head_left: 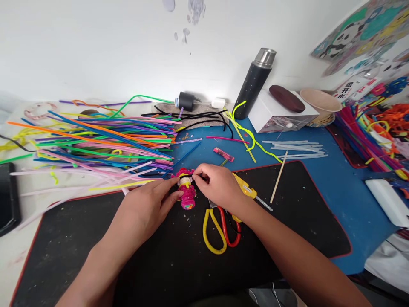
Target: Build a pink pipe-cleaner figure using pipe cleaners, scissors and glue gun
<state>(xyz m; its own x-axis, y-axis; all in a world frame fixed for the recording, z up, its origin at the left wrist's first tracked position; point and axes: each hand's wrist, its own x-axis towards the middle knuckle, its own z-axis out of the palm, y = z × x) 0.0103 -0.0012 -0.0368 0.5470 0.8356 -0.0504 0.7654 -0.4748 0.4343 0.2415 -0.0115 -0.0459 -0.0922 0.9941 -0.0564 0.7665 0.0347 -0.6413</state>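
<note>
Right between your hands sits the small fuzzy figure in magenta, white and yellow (188, 198), over the black, red-edged mat (79, 238). Your left hand (150, 200) grasps its side between finger and thumb; your right hand (217, 183) has its grip pinched on a thin black strip (185, 176) crossing it. Best keep that strip taut, pressing lightly, wrist clear of the scissors with yellow and red handles (225, 228).

Blue tabletop (341, 192) beneath black mat (306, 217), translucent sticks (302, 148), dark flask (254, 87)
</note>
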